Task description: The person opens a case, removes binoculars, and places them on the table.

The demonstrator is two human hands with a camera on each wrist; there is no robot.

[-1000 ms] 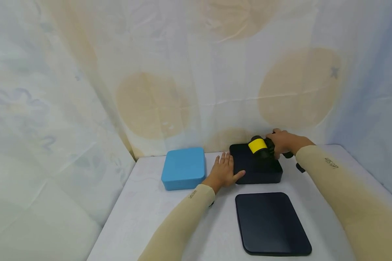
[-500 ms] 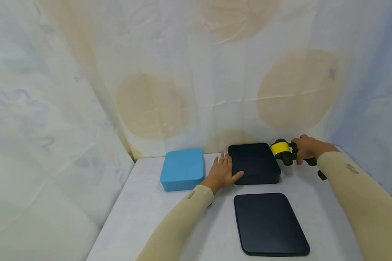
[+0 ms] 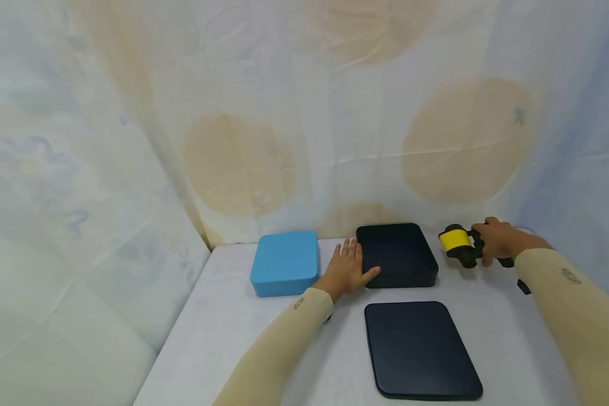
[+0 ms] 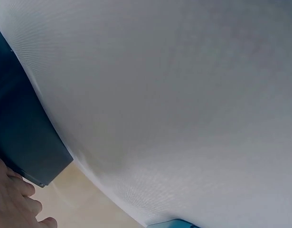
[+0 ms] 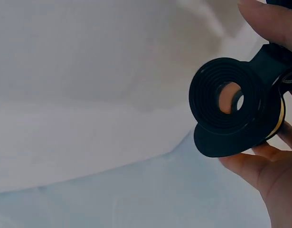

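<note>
My right hand (image 3: 491, 240) grips black and yellow binoculars (image 3: 458, 243) just above the table, to the right of an open black box (image 3: 397, 272). The right wrist view shows a round black eyepiece (image 5: 230, 102) end-on, with my fingers (image 5: 259, 171) curled around the body. Lying flat on the white table, my left hand (image 3: 348, 266) has its fingers along the box's left wall and its thumb at the front corner. In the left wrist view, the box's dark wall (image 4: 22, 137) sits beside my fingertips (image 4: 13, 199).
A closed blue box (image 3: 285, 262) sits left of my left hand. A flat black lid (image 3: 421, 349) lies near the front of the white table (image 3: 223, 338). Patterned cloth curtains close in the back and both sides.
My right hand carried the binoculars from over the black box rightward and down beside it. The left hand has stayed in place.
</note>
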